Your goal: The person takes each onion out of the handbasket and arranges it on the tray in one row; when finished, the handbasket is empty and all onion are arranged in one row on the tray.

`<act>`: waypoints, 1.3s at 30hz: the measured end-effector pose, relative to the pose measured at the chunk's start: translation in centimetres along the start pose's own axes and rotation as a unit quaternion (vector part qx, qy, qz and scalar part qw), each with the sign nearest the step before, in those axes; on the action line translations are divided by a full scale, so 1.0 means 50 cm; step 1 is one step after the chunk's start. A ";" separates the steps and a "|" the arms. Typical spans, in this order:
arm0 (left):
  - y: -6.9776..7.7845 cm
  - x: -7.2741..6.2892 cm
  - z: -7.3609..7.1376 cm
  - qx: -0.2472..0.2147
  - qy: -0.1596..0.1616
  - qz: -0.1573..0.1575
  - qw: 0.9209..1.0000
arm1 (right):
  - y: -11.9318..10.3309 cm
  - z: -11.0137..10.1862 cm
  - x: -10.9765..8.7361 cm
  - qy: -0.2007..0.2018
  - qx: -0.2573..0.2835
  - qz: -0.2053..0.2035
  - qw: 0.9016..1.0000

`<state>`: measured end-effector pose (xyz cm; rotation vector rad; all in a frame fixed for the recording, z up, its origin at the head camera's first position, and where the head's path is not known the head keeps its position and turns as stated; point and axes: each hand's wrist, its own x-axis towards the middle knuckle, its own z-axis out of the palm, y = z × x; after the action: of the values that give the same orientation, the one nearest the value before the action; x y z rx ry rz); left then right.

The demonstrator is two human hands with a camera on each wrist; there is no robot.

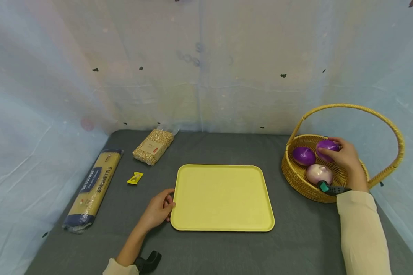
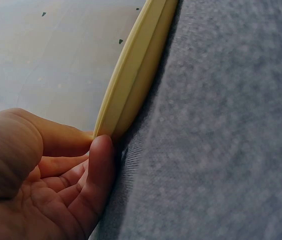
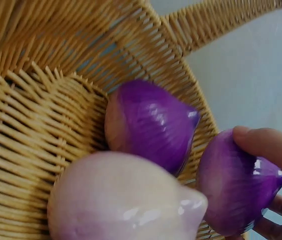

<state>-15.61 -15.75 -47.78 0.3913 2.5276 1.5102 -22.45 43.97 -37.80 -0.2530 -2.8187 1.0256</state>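
At the right, my right hand (image 1: 347,156) holds a glossy purple onion (image 1: 325,148) at the far side of a wicker basket (image 1: 296,183). The right wrist view shows the thumb on top of this held onion (image 3: 231,187) and fingers behind it. Inside the basket sit a second purple onion (image 1: 303,156) and a larger, pale pinkish-white onion (image 1: 319,174). My left hand (image 1: 155,210) grips the left edge of a yellow rectangular tray (image 1: 221,198). In the left wrist view, thumb and fingertips pinch the tray's rim (image 2: 126,90) near the grey tabletop.
To the left lies a long spaghetti pack (image 1: 95,187). A small yellow wrapped packet (image 1: 135,178) lies between it and the tray. Farther back is a clear bag of grains (image 1: 154,147). The basket's tall arched handle (image 1: 347,106) rises behind the right hand. Pale sheeting hangs behind the table.
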 end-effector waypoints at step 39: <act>0.004 -0.005 0.000 -0.017 -0.002 0.002 1.000 | -0.202 0.045 -0.053 0.003 0.022 -0.175 0.984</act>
<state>-15.37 -15.75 -47.59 0.3955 2.4967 1.5496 -21.42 34.39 -33.15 0.2374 -2.6944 0.9991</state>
